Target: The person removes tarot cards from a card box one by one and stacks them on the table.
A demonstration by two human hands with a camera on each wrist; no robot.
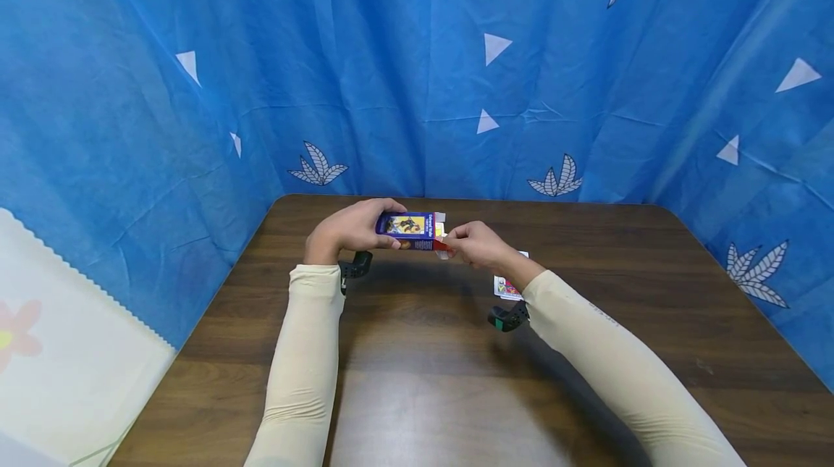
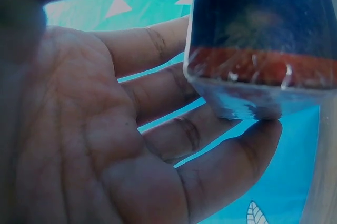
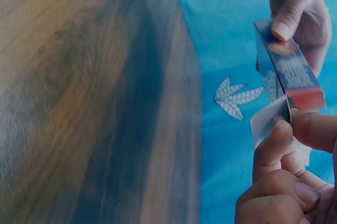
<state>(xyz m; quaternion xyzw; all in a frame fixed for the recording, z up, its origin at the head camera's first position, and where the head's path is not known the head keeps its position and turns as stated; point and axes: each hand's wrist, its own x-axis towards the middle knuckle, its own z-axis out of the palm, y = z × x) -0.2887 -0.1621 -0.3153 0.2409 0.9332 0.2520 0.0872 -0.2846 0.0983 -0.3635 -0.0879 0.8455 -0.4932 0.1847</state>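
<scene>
A blue tarot card box with a picture on its front and a red end is held up above the table. My left hand grips it by its left end, thumb on the near side; in the left wrist view, the fingers reach around the box. White flaps stand out at its opened right end. There my right hand pinches an end flap between thumb and forefinger, the other fingers curled below. A few picture cards lie on the table, partly hidden under my right wrist.
The brown wooden table extends below both arms. A blue patterned curtain hangs right behind its far edge and along the sides. Pale cloth with a flower hangs at the left. Dark wrist cameras sit under both wrists.
</scene>
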